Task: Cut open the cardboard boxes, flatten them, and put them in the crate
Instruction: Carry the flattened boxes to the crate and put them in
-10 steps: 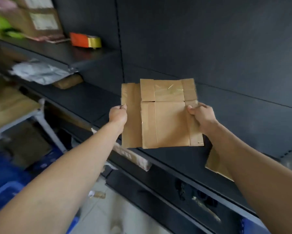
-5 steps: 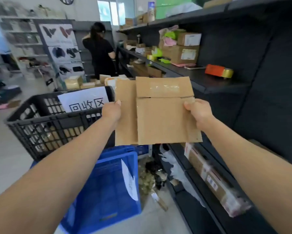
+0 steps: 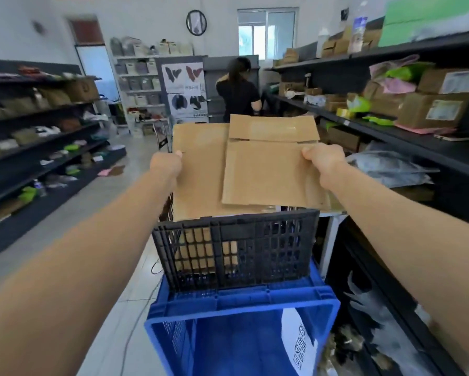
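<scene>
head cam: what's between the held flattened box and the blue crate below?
The black lattice crate, stacked on the blue crate; brown cardboard shows through its near wall. The flattened box has its lower edge at the black rim. Head view.

Flattened box held over black crate, centre frame.
Left hand (image 3: 166, 165) and right hand (image 3: 322, 161) grip opposite edges of flattened cardboard box (image 3: 244, 169), above black crate (image 3: 236, 248) holding more cardboard; crate sits on blue crate (image 3: 241, 321). Shelves both sides, person (image 3: 238, 90) upper centre.
</scene>
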### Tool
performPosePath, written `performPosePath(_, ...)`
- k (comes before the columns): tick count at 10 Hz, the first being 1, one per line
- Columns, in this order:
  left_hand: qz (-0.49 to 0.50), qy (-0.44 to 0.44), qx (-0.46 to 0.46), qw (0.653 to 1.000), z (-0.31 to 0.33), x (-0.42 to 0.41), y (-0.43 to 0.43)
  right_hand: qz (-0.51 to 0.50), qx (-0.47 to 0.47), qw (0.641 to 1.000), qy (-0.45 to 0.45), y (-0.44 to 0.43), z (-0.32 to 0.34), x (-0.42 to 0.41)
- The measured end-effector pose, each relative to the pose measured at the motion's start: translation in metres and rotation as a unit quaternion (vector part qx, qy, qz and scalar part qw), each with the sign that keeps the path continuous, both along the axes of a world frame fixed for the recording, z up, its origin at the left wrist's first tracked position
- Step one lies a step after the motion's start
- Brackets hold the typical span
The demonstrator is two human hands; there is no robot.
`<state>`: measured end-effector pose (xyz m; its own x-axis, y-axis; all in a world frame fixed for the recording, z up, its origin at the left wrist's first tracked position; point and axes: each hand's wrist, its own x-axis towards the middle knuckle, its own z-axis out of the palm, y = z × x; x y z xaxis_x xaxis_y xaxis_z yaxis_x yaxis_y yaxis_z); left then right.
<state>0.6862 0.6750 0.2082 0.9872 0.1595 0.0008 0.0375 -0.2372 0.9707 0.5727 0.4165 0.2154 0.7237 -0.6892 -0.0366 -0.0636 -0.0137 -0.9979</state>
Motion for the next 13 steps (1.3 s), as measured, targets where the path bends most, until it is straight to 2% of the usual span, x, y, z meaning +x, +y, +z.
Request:
performPosePath(2,-0.007,0.006,0.059,0.998,0.002,0.062,0.005,0.013,0.000,1.000,0.006,-0.002,0.003,0.080)
performPosePath(4,0.028,0.039,0.089,0.995,-0.027,0.109,-0.018,0.075,-0.027,0.996,0.029,-0.023,-0.020,0.161)
performPosePath(6,-0.016,0.177,0.054,0.983,-0.085,0.139,-0.047,0.140,-0.053,0.981,0.126,-0.043,-0.068,0.210)
performPosePath(7,-0.032,0.266,0.056,0.962,-0.105,0.143,-0.056,0.151,-0.059,0.968,0.191,-0.050,-0.091,0.215)
performPosePath(8,-0.053,0.327,0.052,0.942,-0.120,0.152,-0.064,0.162,-0.064,0.951,0.255,-0.060,-0.111,0.220)
performPosePath(10,-0.103,0.360,0.040,0.926,-0.160,0.158,-0.096,0.158,-0.058,0.924,0.343,-0.072,-0.143,0.218)
performPosePath(11,-0.122,0.357,0.053,0.925,-0.176,0.159,-0.110,0.183,-0.093,0.897,0.392,-0.081,-0.159,0.221)
performPosePath(12,-0.135,0.346,0.052,0.927,-0.189,0.159,-0.122,0.195,-0.119,0.851,0.473,-0.085,-0.174,0.221)
performPosePath(13,-0.157,0.342,0.017,0.926,-0.206,0.167,-0.139,0.213,-0.085,0.822,0.522,-0.095,-0.197,0.231)
